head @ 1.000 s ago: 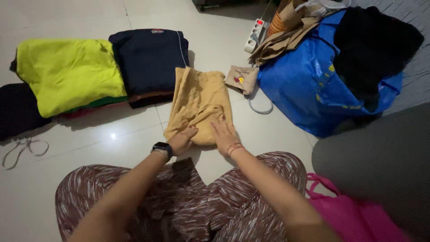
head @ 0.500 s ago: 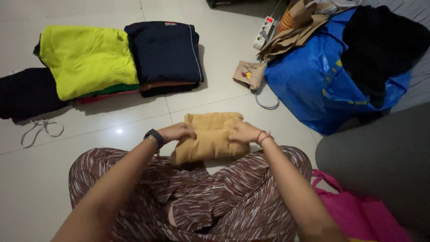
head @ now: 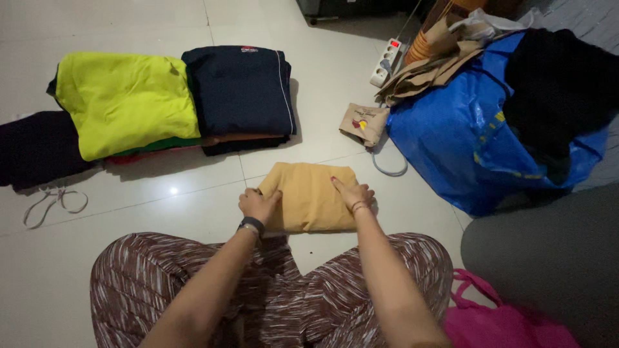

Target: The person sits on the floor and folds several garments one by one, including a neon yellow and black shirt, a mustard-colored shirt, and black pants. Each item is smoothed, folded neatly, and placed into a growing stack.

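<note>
A mustard-yellow garment (head: pixel 311 201) lies folded into a small rectangle on the white tiled floor just past my crossed legs. My left hand (head: pixel 258 205), with a dark watch on its wrist, is curled over the garment's left edge. On the right side of the fold my right hand (head: pixel 353 193) lies flat, fingers stretched out, with a thin bracelet at its wrist.
Farther out on the left stand piles of folded clothes: neon yellow (head: pixel 126 103), navy (head: pixel 240 90) and black (head: pixel 35 149). A blue bag (head: pixel 464 138) holding dark clothes, paper bags (head: pixel 429 61), a power strip (head: pixel 385 61) and a small pouch (head: pixel 365 124) are at the right. A pink bag (head: pixel 500 322) lies by my right knee.
The garment was folded from a long shape into a short rectangle, lifted toward my lap, then laid flat on the floor. Both hands now rest on its side edges.
</note>
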